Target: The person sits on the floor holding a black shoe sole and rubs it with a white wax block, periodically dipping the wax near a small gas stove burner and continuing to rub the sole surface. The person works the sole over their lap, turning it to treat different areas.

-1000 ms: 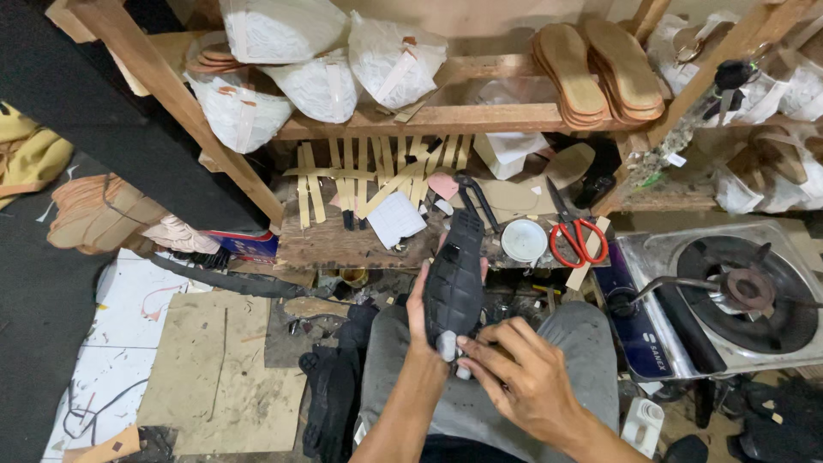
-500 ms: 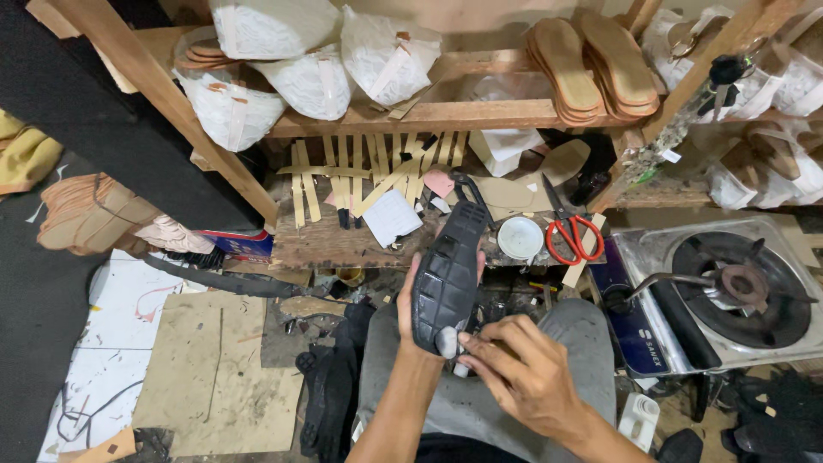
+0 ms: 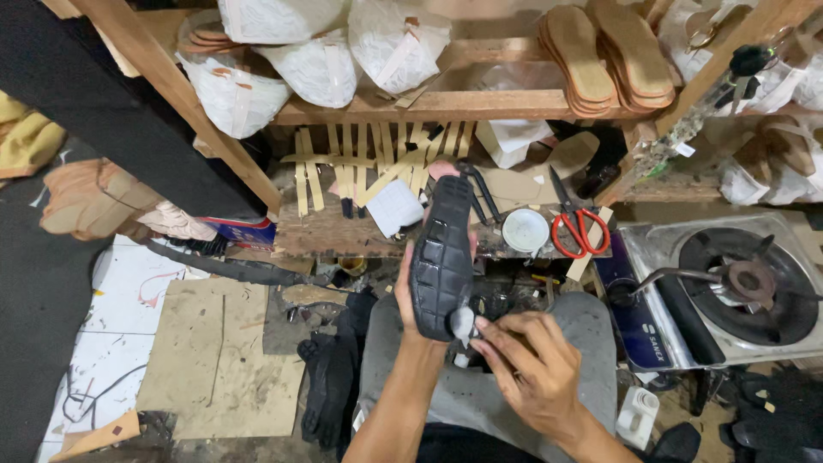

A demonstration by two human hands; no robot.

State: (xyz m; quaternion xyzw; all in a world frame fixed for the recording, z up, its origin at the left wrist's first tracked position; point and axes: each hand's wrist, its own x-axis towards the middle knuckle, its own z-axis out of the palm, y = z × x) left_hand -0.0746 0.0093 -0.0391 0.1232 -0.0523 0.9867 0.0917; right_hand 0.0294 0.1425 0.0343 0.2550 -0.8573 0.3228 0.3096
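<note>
Cluttered wooden shelving (image 3: 480, 105) fills the back of a cramped shoemaking corner, stacked with tan insoles (image 3: 610, 53) and white plastic bags (image 3: 326, 60), while a person sits over a low, scarred table (image 3: 334, 233) strewn with leather strips (image 3: 377, 163).

Held upright just in front of that table, a black treaded shoe sole (image 3: 442, 255) is the centre of the work. The left hand (image 3: 410, 296) wraps around its lower half from behind, thumb on the near edge and fingers curled out of sight, so the tread faces the camera and the toe points up toward the shelving. The right hand (image 3: 525, 370) is drawn together at the sole's heel end, fingertips pinched on a small pale grey piece (image 3: 463, 322); what that piece is cannot be told.

The sole looks like moulded rubber: light, flexible along its length, firm across the blocks, and grippy rather than slippery. It seems unlikely to break, though it would probably flop if held by one tip, so a grasp around the waist or heel, as here, appears the steadiest.

Red-handled scissors (image 3: 579, 230) and a round white lid (image 3: 525, 230) lie on the table just right of the sole. Farther right sits a gas stove (image 3: 737, 291). Left of the table, cardboard sheets (image 3: 219, 351) cover the floor.
</note>
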